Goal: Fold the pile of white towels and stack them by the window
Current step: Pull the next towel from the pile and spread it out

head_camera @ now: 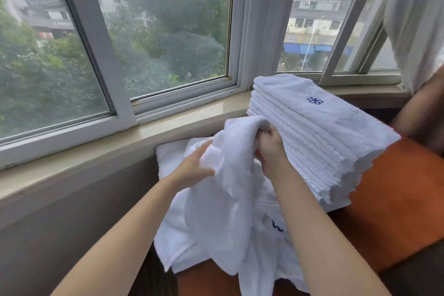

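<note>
by the window sill [168, 125], both hands grip one loose towel [223, 194], left hand [197, 163] and right hand [271, 149] bunching it beside the folded stack [319, 132]; next, find its corners.

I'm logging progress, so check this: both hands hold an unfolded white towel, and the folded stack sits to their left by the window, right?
Not quite. The head view shows the folded stack to the right of the hands, by the window. Both the left hand and right hand do hold the unfolded white towel.

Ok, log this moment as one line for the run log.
stage: picking up next towel | left hand: holds unfolded towel | right hand: grips same towel | folded stack: by window, logo up
</note>
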`<action>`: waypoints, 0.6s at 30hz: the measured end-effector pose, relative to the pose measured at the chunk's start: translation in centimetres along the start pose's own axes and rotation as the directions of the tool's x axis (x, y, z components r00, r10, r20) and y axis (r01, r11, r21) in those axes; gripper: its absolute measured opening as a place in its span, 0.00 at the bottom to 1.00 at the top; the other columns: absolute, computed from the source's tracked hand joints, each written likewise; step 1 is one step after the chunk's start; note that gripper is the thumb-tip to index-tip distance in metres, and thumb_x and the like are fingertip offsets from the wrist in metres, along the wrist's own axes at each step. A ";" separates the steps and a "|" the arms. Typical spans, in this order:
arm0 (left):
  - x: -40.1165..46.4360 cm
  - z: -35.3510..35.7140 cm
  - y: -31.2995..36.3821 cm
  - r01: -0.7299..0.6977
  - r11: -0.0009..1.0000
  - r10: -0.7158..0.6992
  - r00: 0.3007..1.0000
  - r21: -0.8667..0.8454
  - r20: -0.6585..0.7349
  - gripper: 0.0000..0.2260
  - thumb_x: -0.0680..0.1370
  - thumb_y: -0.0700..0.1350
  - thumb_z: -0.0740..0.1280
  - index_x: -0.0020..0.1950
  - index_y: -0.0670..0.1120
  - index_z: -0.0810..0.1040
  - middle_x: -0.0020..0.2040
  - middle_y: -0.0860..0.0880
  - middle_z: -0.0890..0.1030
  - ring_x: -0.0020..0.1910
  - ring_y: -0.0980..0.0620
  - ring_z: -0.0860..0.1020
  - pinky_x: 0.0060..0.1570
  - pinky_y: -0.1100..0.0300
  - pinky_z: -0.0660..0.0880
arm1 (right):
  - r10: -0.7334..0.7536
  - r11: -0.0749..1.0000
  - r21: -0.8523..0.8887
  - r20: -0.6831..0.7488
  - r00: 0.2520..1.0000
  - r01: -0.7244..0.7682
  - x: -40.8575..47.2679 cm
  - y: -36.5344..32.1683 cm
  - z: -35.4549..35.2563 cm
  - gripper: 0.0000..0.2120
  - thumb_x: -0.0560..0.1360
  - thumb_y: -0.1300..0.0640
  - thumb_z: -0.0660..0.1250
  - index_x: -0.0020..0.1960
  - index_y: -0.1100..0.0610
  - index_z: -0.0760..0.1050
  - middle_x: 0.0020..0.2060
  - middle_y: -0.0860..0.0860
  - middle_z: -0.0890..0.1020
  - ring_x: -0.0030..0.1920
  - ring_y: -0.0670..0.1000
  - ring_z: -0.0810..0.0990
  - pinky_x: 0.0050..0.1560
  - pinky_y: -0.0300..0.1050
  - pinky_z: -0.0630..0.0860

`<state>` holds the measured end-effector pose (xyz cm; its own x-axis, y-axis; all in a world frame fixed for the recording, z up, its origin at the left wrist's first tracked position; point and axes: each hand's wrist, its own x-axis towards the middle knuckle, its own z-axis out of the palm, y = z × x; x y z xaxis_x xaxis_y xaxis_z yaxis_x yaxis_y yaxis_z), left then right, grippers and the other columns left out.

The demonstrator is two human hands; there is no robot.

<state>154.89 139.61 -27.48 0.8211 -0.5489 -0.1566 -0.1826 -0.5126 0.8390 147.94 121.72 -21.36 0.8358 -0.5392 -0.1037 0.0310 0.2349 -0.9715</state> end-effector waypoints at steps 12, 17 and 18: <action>-1.3 2.8 1.7 -0.146 0.921 0.085 0.980 -0.360 -0.179 0.27 0.74 0.43 0.74 0.71 0.54 0.69 0.62 0.50 0.75 0.59 0.50 0.77 0.48 0.68 0.76 | -0.002 0.799 -0.596 -0.133 0.991 -0.079 -3.8 3.2 -1.8 0.07 0.78 0.55 0.59 0.44 0.56 0.73 0.36 0.47 0.77 0.38 0.48 0.74 0.44 0.45 0.72; -0.9 2.7 2.5 -0.098 0.934 0.095 0.995 -0.344 -0.024 0.28 0.71 0.49 0.69 0.72 0.58 0.69 0.56 0.56 0.78 0.61 0.54 0.75 0.65 0.57 0.72 | 0.094 0.950 -0.302 0.030 0.995 -0.081 -3.7 1.7 -0.4 0.08 0.80 0.57 0.60 0.50 0.55 0.78 0.43 0.50 0.81 0.43 0.49 0.79 0.45 0.44 0.77; -0.8 2.4 2.5 -0.107 0.937 0.110 0.994 -0.334 -0.010 0.26 0.72 0.51 0.67 0.71 0.60 0.70 0.56 0.54 0.80 0.61 0.53 0.76 0.66 0.53 0.72 | 0.115 0.974 -0.207 0.099 0.988 -0.093 -3.5 1.3 -0.1 0.10 0.81 0.56 0.58 0.54 0.56 0.77 0.45 0.51 0.81 0.45 0.50 0.80 0.44 0.43 0.78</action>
<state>152.48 137.11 -26.50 0.8016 -0.5950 -0.0583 -0.0782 -0.2011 0.9764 144.98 123.83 -22.33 0.8837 -0.4262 -0.1935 -0.1609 0.1116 -0.9806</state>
